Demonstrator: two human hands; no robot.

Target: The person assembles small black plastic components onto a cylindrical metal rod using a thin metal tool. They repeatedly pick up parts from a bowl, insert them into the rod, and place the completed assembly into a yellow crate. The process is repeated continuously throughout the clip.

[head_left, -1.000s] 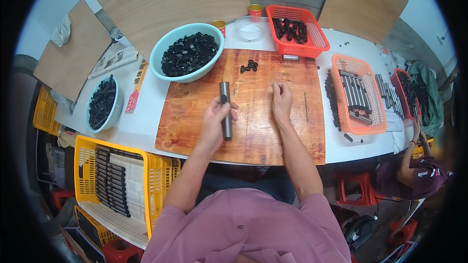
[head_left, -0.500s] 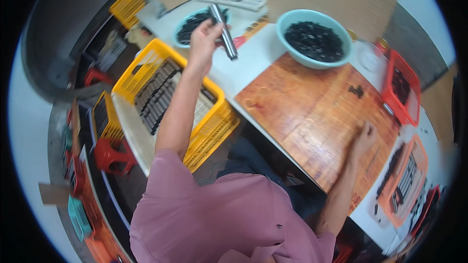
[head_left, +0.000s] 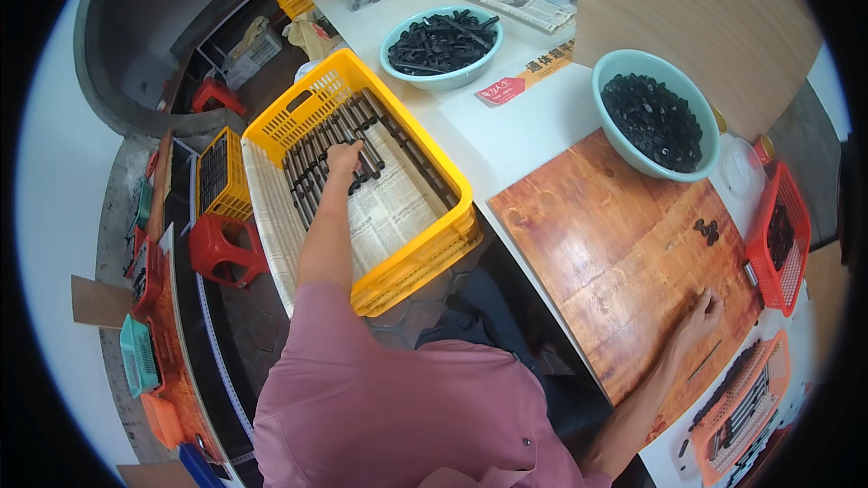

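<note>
My left hand (head_left: 344, 159) is down inside the yellow crate (head_left: 463, 201), its fingers closed round a dark metal tube (head_left: 370, 161) with black ends. Rows of similar tubes (head_left: 307, 183) lie beside it on newspaper lining. Over the right part of the wooden board (head_left: 588, 253) rests my right hand (head_left: 702, 316), fingers curled together; whatever they hold, if anything, is hidden. Some small black parts (head_left: 706, 231) lie on the board beyond that hand, and a thin dark rod (head_left: 703, 361) lies to its right.
Two pale green bowls hold black parts: one with long pieces (head_left: 443, 81) at the back, one with small pieces (head_left: 622, 154) behind the board. A red basket (head_left: 785, 282) and an orange basket (head_left: 768, 357) stand at right. A red stool (head_left: 215, 248) is left of the crate.
My left hand has carried the shiny tube from above the table's back edge down into the yellow crate. My head view has shifted; my right hand stays over the board.
</note>
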